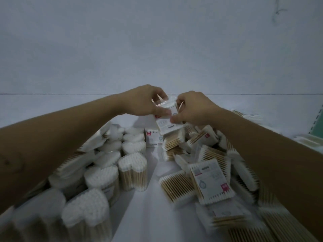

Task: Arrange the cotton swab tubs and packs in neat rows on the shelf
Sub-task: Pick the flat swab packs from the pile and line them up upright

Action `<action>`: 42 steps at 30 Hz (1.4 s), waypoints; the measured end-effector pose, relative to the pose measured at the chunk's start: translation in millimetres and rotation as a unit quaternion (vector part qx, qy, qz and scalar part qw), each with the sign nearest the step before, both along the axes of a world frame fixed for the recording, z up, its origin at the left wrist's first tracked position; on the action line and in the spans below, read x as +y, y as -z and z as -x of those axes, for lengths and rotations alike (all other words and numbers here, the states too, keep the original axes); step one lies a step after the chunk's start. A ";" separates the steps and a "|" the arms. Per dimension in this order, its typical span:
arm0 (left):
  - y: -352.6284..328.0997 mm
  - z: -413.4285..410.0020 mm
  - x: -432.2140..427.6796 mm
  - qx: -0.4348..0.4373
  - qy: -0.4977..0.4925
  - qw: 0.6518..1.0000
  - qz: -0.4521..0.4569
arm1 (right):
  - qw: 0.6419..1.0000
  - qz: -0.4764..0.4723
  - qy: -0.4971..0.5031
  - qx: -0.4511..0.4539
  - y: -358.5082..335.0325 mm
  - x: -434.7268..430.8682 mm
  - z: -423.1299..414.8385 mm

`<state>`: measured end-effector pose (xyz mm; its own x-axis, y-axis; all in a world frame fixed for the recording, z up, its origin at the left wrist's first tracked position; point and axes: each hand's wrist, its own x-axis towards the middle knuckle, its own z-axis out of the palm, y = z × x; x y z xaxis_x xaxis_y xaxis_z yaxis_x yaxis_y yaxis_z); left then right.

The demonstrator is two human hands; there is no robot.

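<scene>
Lower part of the view is blurred; the nearest tubs and packs show only as pale shapes. Both forearms cross the stock and cover part of the left rows and part of the right heap.

The held cotton swab pack (166, 125) is up at the far middle of the white shelf (148, 206), just before the back wall (157, 49) and above the other stock. The left hand (146, 100) pinches its clear plastic top with curled fingers. The right hand (194, 109) grips its right edge between thumb and fingers. Fingers hide the upper part of the pack, and the direction of the swabs inside cannot be made out. Its printed label faces the camera, with the long axis roughly upright and the top leaning left.

An upright pack (153, 139) stands just below and to the left of it.

On the left, heart-shaped swab tubs (132, 165) stand in rows, cotton tips up. On the right, a loose heap of flat packs (209, 180) lies at mixed angles, several overlapping.

A green perforated upright (316, 123) is cut off at the right edge.
</scene>
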<state>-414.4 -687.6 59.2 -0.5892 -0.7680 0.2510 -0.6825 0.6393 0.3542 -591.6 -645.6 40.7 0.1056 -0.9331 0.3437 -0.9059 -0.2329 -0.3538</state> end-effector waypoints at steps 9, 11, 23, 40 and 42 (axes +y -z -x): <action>-7.7 -25.3 3.1 -0.055 -0.098 0.980 0.164 | 0.890 -0.074 0.057 0.446 26.0 -9.7 -36.8; -9.0 -26.6 3.3 -0.052 -0.104 0.980 0.163 | 0.859 -0.107 0.044 0.498 38.8 -17.8 -46.8; 5.3 -24.8 0.4 -0.046 -0.079 0.990 0.109 | 0.916 -0.163 0.030 0.365 61.4 -25.7 -41.5; -1.3 1.5 -4.6 -0.122 -0.072 0.985 0.103 | 0.959 -0.116 0.080 0.247 41.9 -35.6 19.0; 1.5 4.7 -6.3 -0.136 -0.070 0.984 0.092 | 0.961 -0.105 0.082 0.243 40.5 -35.7 22.1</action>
